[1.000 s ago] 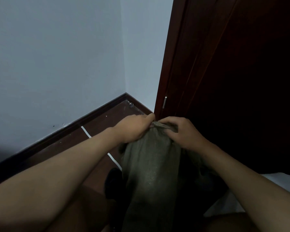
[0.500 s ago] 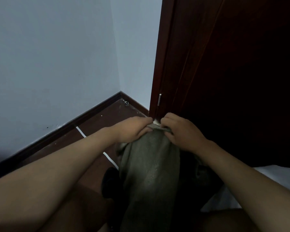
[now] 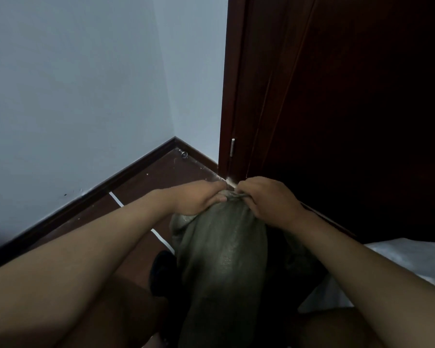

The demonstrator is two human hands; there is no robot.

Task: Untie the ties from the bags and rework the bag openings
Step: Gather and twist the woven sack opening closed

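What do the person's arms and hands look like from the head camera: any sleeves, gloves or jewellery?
Both forearms are bare, with no sleeve in view. The left hand and right hand wear no gloves; no rings, watch or wristband show, though the dim light hides fine detail.

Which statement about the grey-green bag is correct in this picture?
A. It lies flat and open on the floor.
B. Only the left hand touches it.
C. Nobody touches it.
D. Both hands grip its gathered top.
D: the left hand and the right hand both pinch the bunched top of the bag, which stands upright between the arms.
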